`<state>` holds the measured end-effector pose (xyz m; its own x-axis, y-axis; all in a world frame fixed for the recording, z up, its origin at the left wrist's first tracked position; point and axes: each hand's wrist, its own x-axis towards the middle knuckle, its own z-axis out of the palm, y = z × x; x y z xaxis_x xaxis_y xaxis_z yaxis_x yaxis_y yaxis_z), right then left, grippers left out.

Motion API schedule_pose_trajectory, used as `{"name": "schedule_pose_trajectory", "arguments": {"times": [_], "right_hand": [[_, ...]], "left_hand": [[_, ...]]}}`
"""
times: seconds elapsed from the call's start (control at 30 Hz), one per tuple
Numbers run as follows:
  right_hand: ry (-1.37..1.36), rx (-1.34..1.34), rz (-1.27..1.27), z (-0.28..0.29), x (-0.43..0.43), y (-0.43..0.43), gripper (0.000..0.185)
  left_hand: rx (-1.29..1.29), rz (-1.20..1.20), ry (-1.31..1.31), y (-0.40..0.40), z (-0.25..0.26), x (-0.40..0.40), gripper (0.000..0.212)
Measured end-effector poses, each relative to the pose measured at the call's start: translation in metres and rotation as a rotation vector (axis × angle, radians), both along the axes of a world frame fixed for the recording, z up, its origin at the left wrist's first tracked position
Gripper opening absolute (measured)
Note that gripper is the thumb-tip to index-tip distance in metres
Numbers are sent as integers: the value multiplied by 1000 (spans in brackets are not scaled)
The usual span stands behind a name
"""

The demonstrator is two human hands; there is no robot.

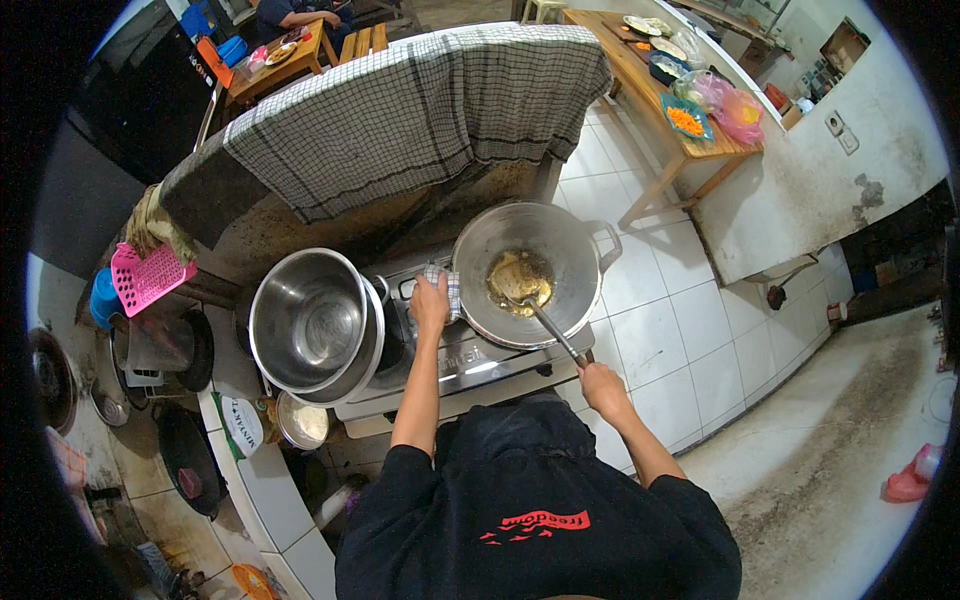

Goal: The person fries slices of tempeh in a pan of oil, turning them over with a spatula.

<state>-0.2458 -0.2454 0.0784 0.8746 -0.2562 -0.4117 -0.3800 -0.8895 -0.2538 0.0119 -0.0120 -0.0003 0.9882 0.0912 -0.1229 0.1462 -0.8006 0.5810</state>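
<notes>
A large metal wok (480,247) rests on a steel gas stove (480,361). In its bottom, a yellowish piece of food (514,276) lies in shiny oil. My left hand (430,301) grips a folded checked cloth (453,291) at the wok's left side; the cloth hides the handle there. The wok's right handle (612,247) is bare. My right hand (603,388) is closed around the handle of a metal cooking spatula (556,330), whose head sits in the oil against the food.
Stacked steel bowls (319,322) stand left of the wok, beside a small bowl of white powder (304,426). Checked towels (420,112) hang over the low wall behind the stove. A wooden table (712,146) at the right holds shredded orange food (685,122). A person (300,19) sits at the far left.
</notes>
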Motion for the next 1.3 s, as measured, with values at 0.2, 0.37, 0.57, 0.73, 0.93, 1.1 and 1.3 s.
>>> {"name": "schedule_pose_trajectory", "arguments": {"times": [0.2, 0.37, 0.57, 0.73, 0.93, 1.1, 1.3], "right_hand": [[-11, -14, 48, -15, -5, -6, 37], [45, -11, 22, -5, 2, -7, 38], [29, 8, -87, 22, 4, -10, 42], [29, 7, -121, 28, 0, -12, 43], [65, 6, -103, 25, 4, -15, 42], [47, -6, -24, 14, 9, -19, 40], [78, -20, 56, 0, 12, -30, 39]], "left_hand": [[-2, 5, -9, -1, -6, 1, 56], [44, -4, -38, 1, -10, 3, 55], [44, 6, -69, 2, -12, 3, 58], [-3, 37, 30, -3, 3, 2, 64], [-40, 58, 33, -6, 12, 0, 66], [-38, 68, -100, -3, -3, -1, 55], [-47, 38, 9, -3, -2, 5, 64]]}}
